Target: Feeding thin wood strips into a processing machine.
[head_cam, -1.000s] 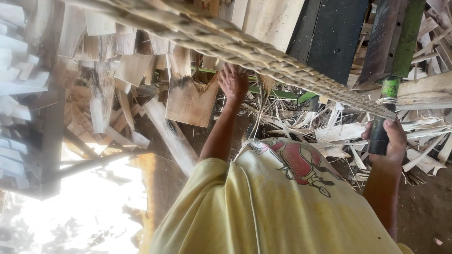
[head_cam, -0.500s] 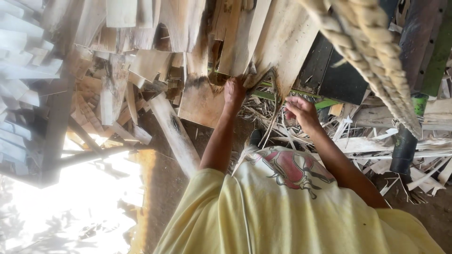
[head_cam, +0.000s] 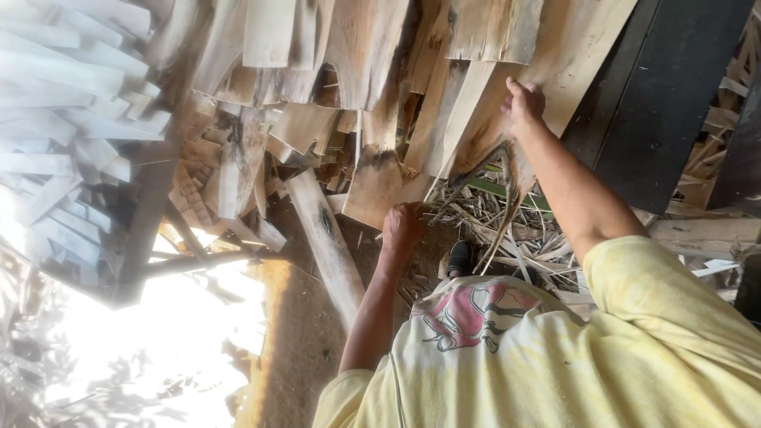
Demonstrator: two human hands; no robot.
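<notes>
Planks of rough-sawn offcut wood lean in a messy pile straight ahead of the person, and both hands are in it. The right hand [head_cam: 525, 101] is up high, arm stretched nearly straight, fingers hooked round the edge of the wide pale plank [head_cam: 575, 43] that leans against the black panel [head_cam: 666, 103]. The left hand [head_cam: 403, 228] sits lower with the elbow bent, knuckles to the camera, curled at the bottom end of the stained board [head_cam: 379, 184]. Can't honestly tell if it's got the board itself or just the loose strips [head_cam: 507, 226] littering the ground there. My read is this is the getting-a-grip stage: nothing looks lifted clear, and both pieces rest in the stack. Freeing the wide one would call for tipping its top away from the neighbours first, since they overlap it, and minding the foot, because a dark shoe [head_cam: 461, 257] is right under the pile. A long plank [head_cam: 325, 246] lies on the dirt to the left, and pale slats [head_cam: 63, 119] are stacked further off.
</notes>
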